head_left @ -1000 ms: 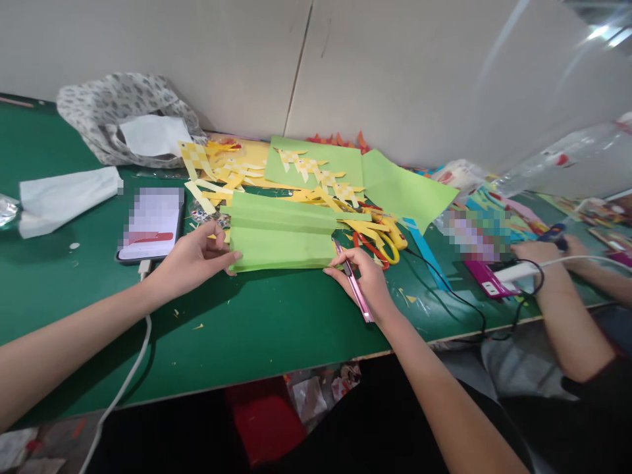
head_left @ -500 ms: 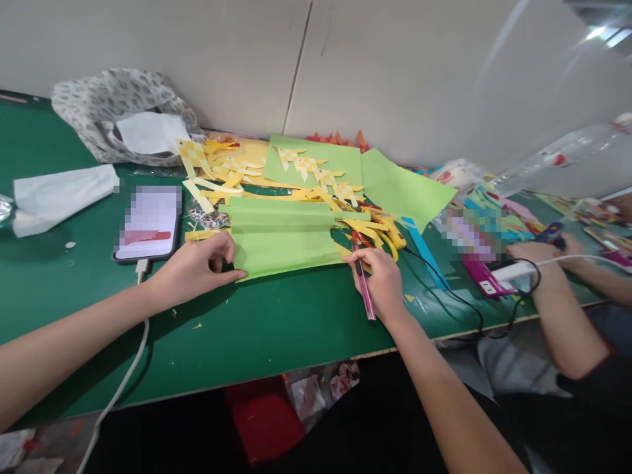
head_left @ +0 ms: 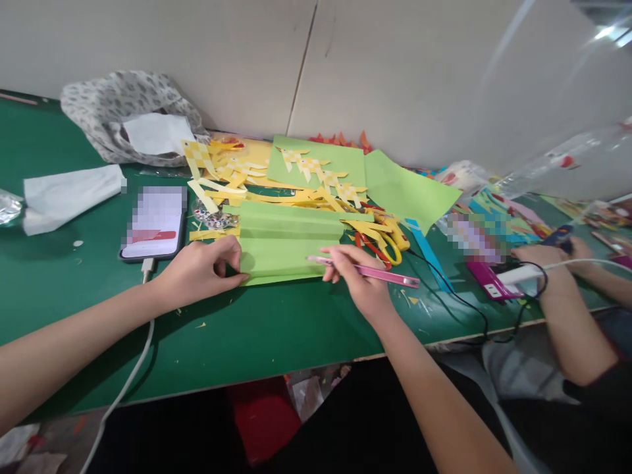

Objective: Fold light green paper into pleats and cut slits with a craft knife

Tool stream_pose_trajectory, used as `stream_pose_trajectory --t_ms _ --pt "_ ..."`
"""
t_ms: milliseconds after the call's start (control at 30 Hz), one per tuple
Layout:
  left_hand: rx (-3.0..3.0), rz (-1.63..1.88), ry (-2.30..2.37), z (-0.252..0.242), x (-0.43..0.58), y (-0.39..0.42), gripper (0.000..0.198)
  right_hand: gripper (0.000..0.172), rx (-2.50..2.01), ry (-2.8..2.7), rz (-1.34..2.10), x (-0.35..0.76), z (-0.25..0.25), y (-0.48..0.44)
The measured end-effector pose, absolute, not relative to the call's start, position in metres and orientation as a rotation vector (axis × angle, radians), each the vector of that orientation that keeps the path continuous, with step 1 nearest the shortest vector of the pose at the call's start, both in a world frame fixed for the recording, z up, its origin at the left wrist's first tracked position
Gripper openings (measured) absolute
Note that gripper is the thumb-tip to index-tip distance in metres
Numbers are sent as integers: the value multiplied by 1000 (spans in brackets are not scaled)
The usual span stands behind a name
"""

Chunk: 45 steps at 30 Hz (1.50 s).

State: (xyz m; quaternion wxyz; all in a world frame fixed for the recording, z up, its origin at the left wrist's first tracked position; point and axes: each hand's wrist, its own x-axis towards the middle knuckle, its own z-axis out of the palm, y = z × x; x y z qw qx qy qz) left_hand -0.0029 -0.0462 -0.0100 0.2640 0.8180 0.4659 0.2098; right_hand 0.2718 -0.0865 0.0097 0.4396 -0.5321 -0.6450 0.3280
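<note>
A creased green paper sheet (head_left: 286,245) lies near the middle of the green table (head_left: 237,349). My left hand (head_left: 207,266) pinches its lower left corner between thumb and fingers. Over the sheet's lower right part, my right hand (head_left: 358,280) is closed on a pink craft knife (head_left: 385,272), whose tip points left above the paper. Yellow-handled scissors (head_left: 388,250) and yellow paper strips (head_left: 368,230) lie just behind my right hand. Checkered yellow cutouts (head_left: 316,172) rest on another green sheet at the back.
A charging phone (head_left: 155,220) and a white tissue (head_left: 74,197) are on the left, with a patterned cloth bag (head_left: 133,118) behind. To the right are a blue strip (head_left: 429,257), a magenta power strip (head_left: 494,283) and another person's hands (head_left: 548,270).
My right hand has moved slightly left from the sheet's right edge, and the knife has swung from nearly upright to nearly level, its tip now over the paper. My left hand keeps its pinch.
</note>
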Motion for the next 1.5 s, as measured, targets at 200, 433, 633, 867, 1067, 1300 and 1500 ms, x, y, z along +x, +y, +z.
stream_pose_trajectory --t_ms 200,433,633,867,1067,1300,1500 --pt "2283 575 1343 -13 -1 -50 19 17 -1261 -1543 1254 243 11 -79" --pt "2219 638 1370 -12 1 -52 20 18 -1355 -1309 1319 228 4 -70" --pt "2200 648 1286 -12 1 -51 20 22 -1245 -1276 1326 212 -2 -76" --pt "2039 530 992 -10 -9 -38 23 30 -1260 -1250 1262 215 -8 -77" --pt "2081 542 962 -10 -11 -36 21 28 -1183 -1334 1264 210 -11 -78" --pt "2034 530 949 -10 -10 -35 20 26 -1246 -1346 1234 201 -11 -78" --pt "1945 514 956 -11 -9 -35 19 25 -1286 -1350 1245 199 -12 -78"
